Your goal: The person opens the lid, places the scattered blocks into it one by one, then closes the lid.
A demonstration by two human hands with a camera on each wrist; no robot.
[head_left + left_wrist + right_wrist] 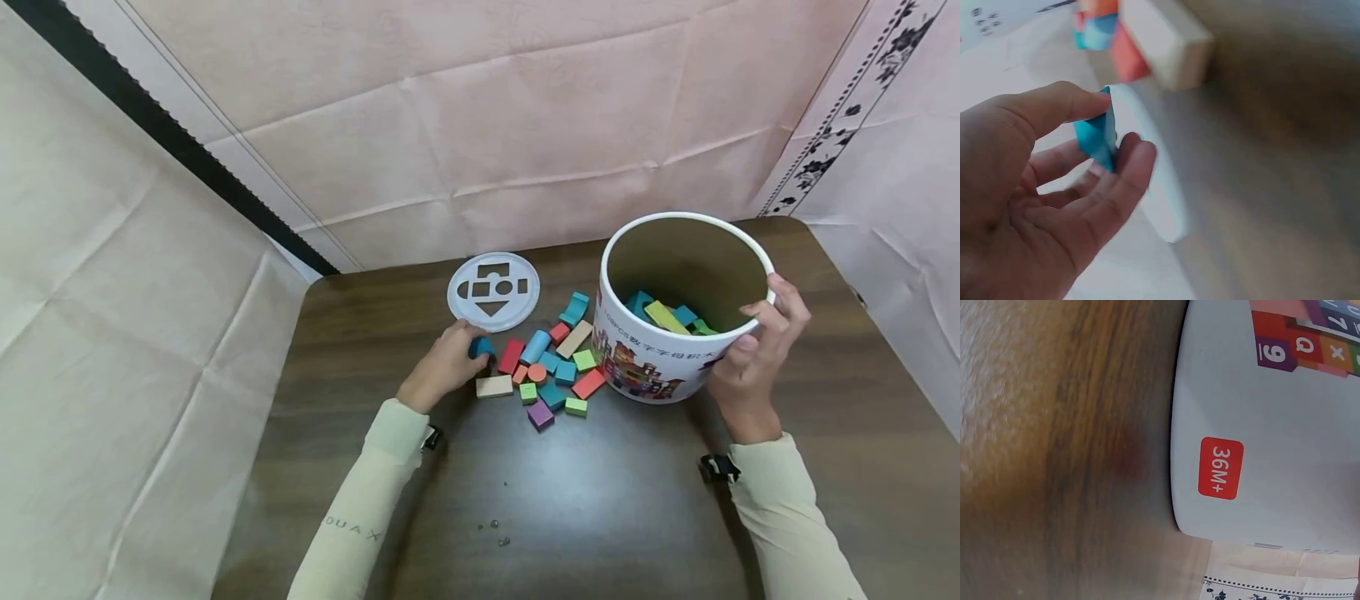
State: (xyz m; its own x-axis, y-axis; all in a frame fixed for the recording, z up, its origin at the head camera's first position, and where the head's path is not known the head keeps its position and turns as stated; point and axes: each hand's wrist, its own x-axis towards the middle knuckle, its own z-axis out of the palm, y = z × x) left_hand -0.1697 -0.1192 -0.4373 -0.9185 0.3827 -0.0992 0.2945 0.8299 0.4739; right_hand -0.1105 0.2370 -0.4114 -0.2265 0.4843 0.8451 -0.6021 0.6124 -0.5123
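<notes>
My left hand [448, 364] pinches a blue toy block [482, 347] at the left side of a pile of colored blocks. In the left wrist view, the thumb and fingertips hold this blue block [1095, 134], with the white lid behind it. My right hand [759, 354] grips the right side of a white printed bucket [660, 358], thumb outside near the rim. Blue, yellow and green blocks [666, 317] lie inside the bucket. A red "36M+" label [1220, 469] shows on its wall in the right wrist view.
A white round lid [463, 300] with shaped cutouts lies at the back of the wooden table [450, 517]. Red, green, blue, wooden and purple blocks [540, 416] lie loose left of the bucket. Pale cloth [525, 125] hangs behind the table. Small specks sit near the front.
</notes>
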